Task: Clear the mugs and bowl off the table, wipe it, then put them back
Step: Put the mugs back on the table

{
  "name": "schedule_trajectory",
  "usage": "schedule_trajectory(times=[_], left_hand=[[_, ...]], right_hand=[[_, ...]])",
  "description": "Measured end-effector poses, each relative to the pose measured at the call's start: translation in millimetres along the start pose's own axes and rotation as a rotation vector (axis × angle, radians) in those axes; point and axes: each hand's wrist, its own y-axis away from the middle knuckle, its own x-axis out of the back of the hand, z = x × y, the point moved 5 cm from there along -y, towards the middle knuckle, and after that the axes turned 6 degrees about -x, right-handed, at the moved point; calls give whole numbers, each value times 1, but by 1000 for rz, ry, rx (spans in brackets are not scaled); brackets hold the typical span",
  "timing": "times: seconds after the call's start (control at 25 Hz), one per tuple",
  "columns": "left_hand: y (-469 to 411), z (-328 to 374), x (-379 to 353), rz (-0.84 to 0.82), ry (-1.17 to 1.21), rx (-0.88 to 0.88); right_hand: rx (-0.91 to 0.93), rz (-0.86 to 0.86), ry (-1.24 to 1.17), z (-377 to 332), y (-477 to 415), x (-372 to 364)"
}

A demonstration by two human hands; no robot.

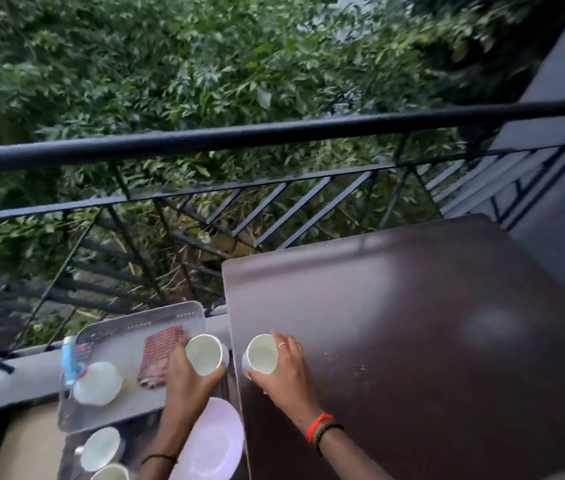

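A dark brown table (430, 341) fills the right half of the view. My right hand (286, 374) grips a white mug (261, 353) at the table's left edge. My left hand (187, 379) grips another white mug (204, 353) just left of the table, over the gap beside a grey tray (108, 415). A pale pink bowl (210, 441) sits below my left forearm. Two more white mugs (99, 448) (111, 473) stand at the bottom left.
On the grey tray lie a folded red-brown cloth (160, 356), a white jug-like vessel (95, 384) and a blue spray bottle (71, 362). A black metal railing (274, 133) runs behind the table, with green foliage beyond. A grey wall stands at the right.
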Motion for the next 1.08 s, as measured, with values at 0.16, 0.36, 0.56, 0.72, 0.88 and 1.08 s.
schedule_trajectory(times=[0.16, 0.36, 0.56, 0.72, 0.88, 1.08], left_hand=[[-4, 45, -58, -156, 63, -114], [13, 82, -131, -342, 82, -143], [31, 108, -206, -428, 42, -111], [41, 138, -264, -392, 27, -42], [37, 161, -312, -326, 22, -10], [30, 157, -346, -257, -41, 44]], right_hand=[[-110, 115, -3, 40, -8, 49], [-262, 212, -26, 102, -12, 113], [-346, 269, -19, 175, -29, 174], [-347, 239, 11, 228, -48, 216], [-342, 221, 63, 280, -80, 252], [-300, 185, 120, 316, -107, 273]])
